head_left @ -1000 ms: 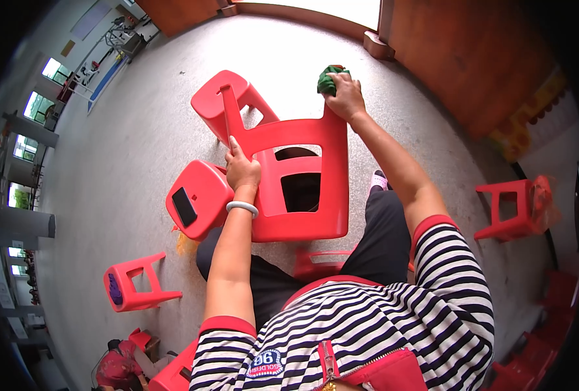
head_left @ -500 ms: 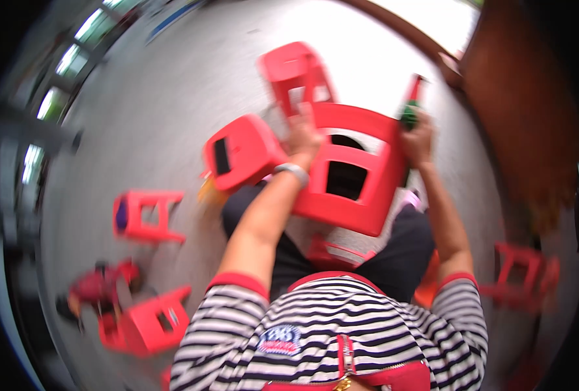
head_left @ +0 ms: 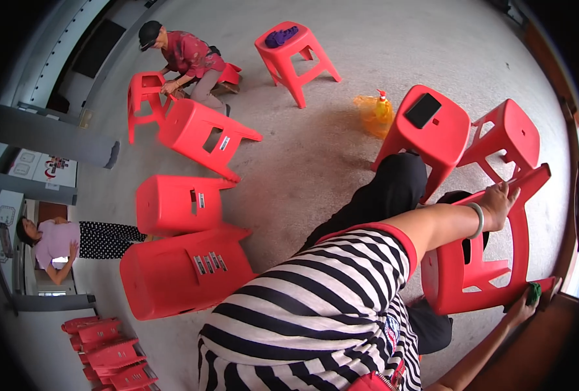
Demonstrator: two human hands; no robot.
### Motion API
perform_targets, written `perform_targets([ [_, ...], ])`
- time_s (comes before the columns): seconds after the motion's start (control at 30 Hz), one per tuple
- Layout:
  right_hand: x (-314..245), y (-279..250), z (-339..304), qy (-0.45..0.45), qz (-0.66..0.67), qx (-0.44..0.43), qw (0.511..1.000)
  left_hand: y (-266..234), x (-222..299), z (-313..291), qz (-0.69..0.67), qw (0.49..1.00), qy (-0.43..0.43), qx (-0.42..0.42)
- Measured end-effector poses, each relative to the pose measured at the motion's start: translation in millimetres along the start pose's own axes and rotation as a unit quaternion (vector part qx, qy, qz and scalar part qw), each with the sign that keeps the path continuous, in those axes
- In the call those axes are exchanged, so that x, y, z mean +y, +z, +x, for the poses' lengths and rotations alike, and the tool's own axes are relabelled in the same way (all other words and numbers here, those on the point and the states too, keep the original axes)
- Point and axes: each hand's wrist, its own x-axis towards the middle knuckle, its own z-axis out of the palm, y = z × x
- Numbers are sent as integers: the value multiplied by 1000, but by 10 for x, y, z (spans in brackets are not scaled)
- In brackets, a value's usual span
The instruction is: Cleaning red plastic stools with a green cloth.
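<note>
A red plastic stool (head_left: 447, 277) lies tipped on its side at my lower right, its legs and openings turned toward the far right. My left hand (head_left: 498, 206), with a pale bangle at the wrist, holds it near one leg, the fingers over the edge. Beside the stool's lower leg my right hand (head_left: 522, 310) is closed on a small green scrubbing pad (head_left: 534, 293), which touches the red plastic. Part of the right fingers is hidden.
A red stool with a black phone (head_left: 423, 111) stands ahead, another stool (head_left: 519, 133) beside it. A yellow bottle (head_left: 382, 112) is on the floor. A purple cloth (head_left: 281, 37) lies on a farther stool. A crouching person (head_left: 188, 55) handles a stool; stacked stools (head_left: 113, 352) are lower left.
The view has swung left, bringing the other people and more stools into sight. The held stool now appears farther right and turned; both hands are still at it.
</note>
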Motion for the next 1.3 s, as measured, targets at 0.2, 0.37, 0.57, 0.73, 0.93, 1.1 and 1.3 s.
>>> perform_targets([
  [0.2, -109, 104, 648, -173, -48, 77, 981, -14, -5, 10, 14, 999, -34, -39],
  [0.37, 355, 11, 177, 49, -22, -9, 998, -61, -33, 14, 3, 999, -21, -45],
  [0.57, 632, -119, 510, 55, -49, -17, 997, 11, 64, -15, 50, 999, -16, -16],
  [0.73, 833, -34, 851, 46, -43, 33, 998, -87, 71, -33, -1, 999, -34, -29],
  [0.93, 201, 135, -13, 25, -21, 13, 999, -104, 32, -104, 4, 999, -31, -12],
  [1.1, 305, -99, 463, 54, -64, -8, 997, -102, 116, -117, 24, 999, -25, -6],
  [1.3, 278, 142, 651, 57, -107, 68, 990, -220, 14, -112, 14, 998, -48, -31],
])
